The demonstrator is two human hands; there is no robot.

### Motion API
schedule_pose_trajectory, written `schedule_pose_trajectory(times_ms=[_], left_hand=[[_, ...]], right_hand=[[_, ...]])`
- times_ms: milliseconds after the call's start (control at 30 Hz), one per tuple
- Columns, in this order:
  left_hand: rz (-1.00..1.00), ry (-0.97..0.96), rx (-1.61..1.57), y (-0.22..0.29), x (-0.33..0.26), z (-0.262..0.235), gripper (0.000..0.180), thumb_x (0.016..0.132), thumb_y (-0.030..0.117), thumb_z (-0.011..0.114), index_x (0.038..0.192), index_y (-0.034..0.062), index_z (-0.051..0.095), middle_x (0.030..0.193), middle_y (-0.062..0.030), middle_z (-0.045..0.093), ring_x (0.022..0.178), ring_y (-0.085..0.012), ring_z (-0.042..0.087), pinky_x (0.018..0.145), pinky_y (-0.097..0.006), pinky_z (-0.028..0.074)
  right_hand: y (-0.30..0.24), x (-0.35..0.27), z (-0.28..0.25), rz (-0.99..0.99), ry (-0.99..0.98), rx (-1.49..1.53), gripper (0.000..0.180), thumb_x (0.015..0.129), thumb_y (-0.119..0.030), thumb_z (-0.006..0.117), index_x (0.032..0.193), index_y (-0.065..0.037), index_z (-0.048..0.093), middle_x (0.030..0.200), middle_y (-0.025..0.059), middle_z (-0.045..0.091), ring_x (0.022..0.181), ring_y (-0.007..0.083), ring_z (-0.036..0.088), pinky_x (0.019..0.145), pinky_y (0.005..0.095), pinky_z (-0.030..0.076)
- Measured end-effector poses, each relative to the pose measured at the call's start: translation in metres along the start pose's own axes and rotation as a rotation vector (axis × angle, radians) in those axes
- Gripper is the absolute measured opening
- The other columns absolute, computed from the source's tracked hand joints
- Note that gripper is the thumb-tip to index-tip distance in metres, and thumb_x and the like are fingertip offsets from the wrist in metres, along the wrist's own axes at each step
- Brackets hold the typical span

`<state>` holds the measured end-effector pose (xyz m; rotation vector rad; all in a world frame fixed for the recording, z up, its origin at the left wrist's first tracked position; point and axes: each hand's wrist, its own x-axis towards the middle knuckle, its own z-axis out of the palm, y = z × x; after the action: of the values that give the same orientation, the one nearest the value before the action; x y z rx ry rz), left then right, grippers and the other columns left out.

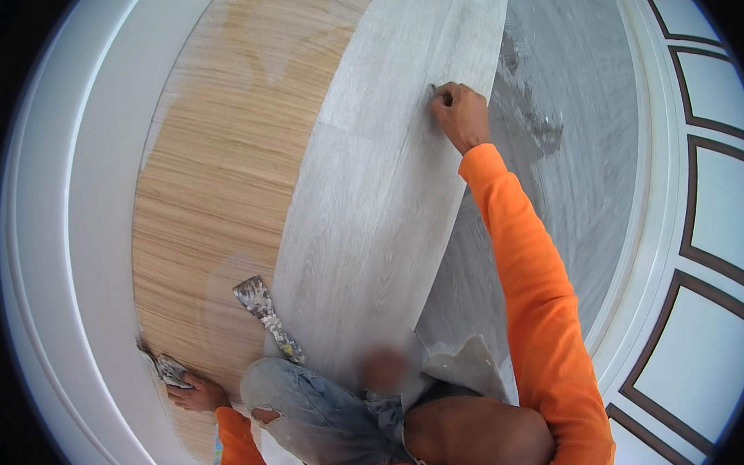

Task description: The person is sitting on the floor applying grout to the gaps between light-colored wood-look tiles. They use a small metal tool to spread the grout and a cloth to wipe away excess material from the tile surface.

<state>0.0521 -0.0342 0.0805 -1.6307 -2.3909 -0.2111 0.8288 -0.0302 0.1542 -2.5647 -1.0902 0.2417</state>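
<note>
My right hand (pixel 461 114) is closed, its fingertips pressed down on a light grey wood-look floor plank (pixel 363 200). A small dark tip shows beside the fingers, too small to name. Low at the left, my left hand (pixel 199 394) is closed around a crumpled grey rag (pixel 172 371) beside the white wall base. Between my left hand and the grey planks lies a scraper (pixel 266 316) with a paint-smeared blade and handle, apart from both hands.
Tan wood-look flooring (pixel 215 197) spreads along the left white wall (pixel 100 201). Darker grey flooring (pixel 590 143) with dark smears lies to the right. A torn grey sheet piece (pixel 471 368) sits by my knees. White panels with brown frames (pixel 723 204) line the right wall.
</note>
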Motion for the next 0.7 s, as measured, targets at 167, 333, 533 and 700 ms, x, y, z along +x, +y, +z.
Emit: schedule_pose_trajectory(times_ms=[167,333,533,700], left_hand=[[0.035,0.047,-0.003,-0.002,0.0,0.006,0.069,0.102,0.055,0.049,0.147,0.0024,0.051,0.139,-0.0214,0.054,0.121,-0.0446,0.052,0.103,-0.057,0.041],[0.042,0.04,-0.004,-0.003,-0.001,0.006,0.07,0.102,0.054,0.049,0.148,0.0022,0.051,0.139,-0.0216,0.054,0.121,-0.0449,0.052,0.102,-0.058,0.041],[0.042,0.019,0.001,0.0,0.001,0.003,0.07,0.101,0.054,0.049,0.149,0.0023,0.051,0.137,-0.0214,0.054,0.121,-0.0447,0.052,0.102,-0.059,0.041],[0.026,0.01,-0.008,0.0,0.001,0.001,0.07,0.101,0.054,0.049,0.15,0.0025,0.05,0.138,-0.0213,0.054,0.122,-0.0447,0.052,0.102,-0.058,0.041]], right_hand=[[0.002,-0.002,0.004,-0.046,0.033,-0.058,0.023,0.091,-0.01,0.066,0.107,0.002,0.077,0.107,0.0237,0.073,0.098,0.0419,0.072,0.09,0.0492,0.058],[0.001,-0.001,-0.004,-0.005,0.051,-0.067,0.024,0.09,-0.01,0.066,0.107,0.003,0.076,0.104,0.0215,0.073,0.096,0.0408,0.072,0.089,0.0482,0.058],[0.008,-0.006,-0.007,-0.075,0.017,-0.062,0.025,0.091,-0.009,0.066,0.112,0.002,0.075,0.106,0.019,0.073,0.095,0.0391,0.072,0.088,0.0465,0.058],[0.013,-0.006,-0.01,-0.187,-0.066,-0.076,0.025,0.092,-0.009,0.067,0.113,0.0,0.075,0.11,0.0158,0.072,0.097,0.0364,0.072,0.089,0.0449,0.058]])
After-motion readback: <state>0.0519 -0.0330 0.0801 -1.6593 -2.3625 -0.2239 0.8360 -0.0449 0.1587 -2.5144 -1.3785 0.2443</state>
